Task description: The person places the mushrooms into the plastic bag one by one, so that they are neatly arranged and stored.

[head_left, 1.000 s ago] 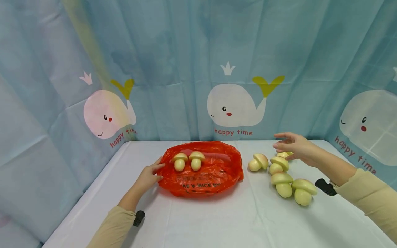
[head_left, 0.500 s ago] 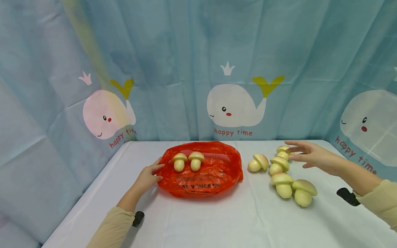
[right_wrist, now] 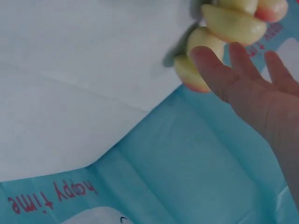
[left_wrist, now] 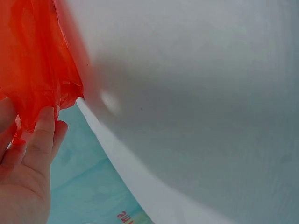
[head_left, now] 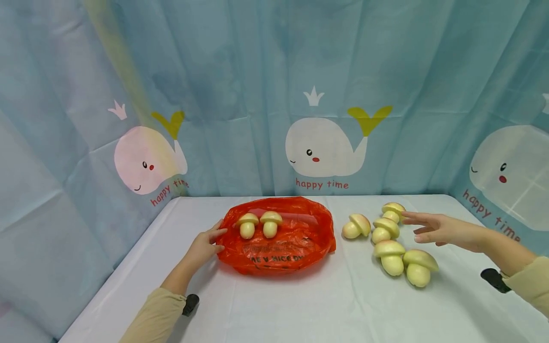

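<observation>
My left hand (head_left: 205,246) holds the left rim of a red plastic bag (head_left: 279,259); in the left wrist view the film of the bag (left_wrist: 35,60) bunches at the fingers. Inside the bag sit two pale yellow-green toy mushrooms, one on the left (head_left: 247,226) and one beside it (head_left: 270,224). My right hand (head_left: 446,231) hovers with extended fingers, nothing in them. Its fingertips are near the rear toy mushroom (head_left: 392,211); I cannot tell whether they touch. More mushrooms lie close by, including a tilted one (head_left: 357,226) and a front one (head_left: 419,267).
A white cloth covers the table (head_left: 296,305). Behind it hangs a blue curtain (head_left: 240,119) printed with whales, reaching round both sides. Black wrist cameras sit below the left wrist (head_left: 191,304) and right wrist (head_left: 495,280).
My right hand has drawn back to the right and lower, uncovering the rear mushroom. My left hand and the bag have stayed in place.
</observation>
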Demonstrator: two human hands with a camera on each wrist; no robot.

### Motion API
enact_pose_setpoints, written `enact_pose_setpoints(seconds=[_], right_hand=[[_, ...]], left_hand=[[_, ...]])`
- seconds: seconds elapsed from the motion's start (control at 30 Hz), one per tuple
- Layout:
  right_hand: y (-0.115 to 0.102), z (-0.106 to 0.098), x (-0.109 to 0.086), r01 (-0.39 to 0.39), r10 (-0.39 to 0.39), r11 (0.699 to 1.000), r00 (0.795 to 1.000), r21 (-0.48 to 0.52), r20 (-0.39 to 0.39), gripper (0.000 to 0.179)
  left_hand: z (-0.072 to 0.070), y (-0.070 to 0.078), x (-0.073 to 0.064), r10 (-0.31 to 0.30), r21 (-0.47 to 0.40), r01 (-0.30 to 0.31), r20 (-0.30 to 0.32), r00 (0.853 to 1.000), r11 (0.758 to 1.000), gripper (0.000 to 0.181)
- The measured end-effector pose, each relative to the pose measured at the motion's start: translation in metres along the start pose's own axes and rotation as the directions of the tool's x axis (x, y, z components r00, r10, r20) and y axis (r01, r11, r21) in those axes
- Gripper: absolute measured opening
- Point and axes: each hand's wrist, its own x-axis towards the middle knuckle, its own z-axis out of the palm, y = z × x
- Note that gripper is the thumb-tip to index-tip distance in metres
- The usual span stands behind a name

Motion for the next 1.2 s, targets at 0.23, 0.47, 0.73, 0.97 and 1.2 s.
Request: enact_pose_setpoints(seconds=[0.23, 0.47, 0.73, 0.97, 1.2], right_hand=[[0.021, 0.000, -0.004, -0.030, 0.031, 0.999, 0.995, -0.014, 0.099, 0.076], [0.038, 0.004, -0.005, -0.060, 0.063, 0.998, 0.987, -0.021, 0.151, 0.080], [0.047, 0.005, -0.002, -0.017, 0.026, 0.999, 0.978, -0.048, 0.208, 0.087], [0.051, 0.007, -0.001, -0.007, 0.023, 0.997, 0.981, -0.078, 0.193, 0.088], [0.055, 0.007, -0.003, 0.016, -0.004, 0.998, 0.982, -0.063, 0.190, 0.081]], left_hand=[[0.000, 0.003, -0.001, -0.014, -0.013, 0.014, 0.016, 1.000, 1.000, 0.051], [0.000, 0.003, 0.000, -0.030, -0.018, 0.030, 0.019, 0.999, 0.999, 0.051], [-0.001, 0.005, -0.001, -0.017, -0.018, 0.017, 0.013, 1.000, 1.000, 0.051], [-0.001, 0.003, -0.001, -0.006, -0.015, 0.006, 0.011, 1.000, 1.000, 0.052], [0.000, 0.002, 0.000, -0.016, -0.017, 0.016, 0.014, 1.000, 1.000, 0.052]])
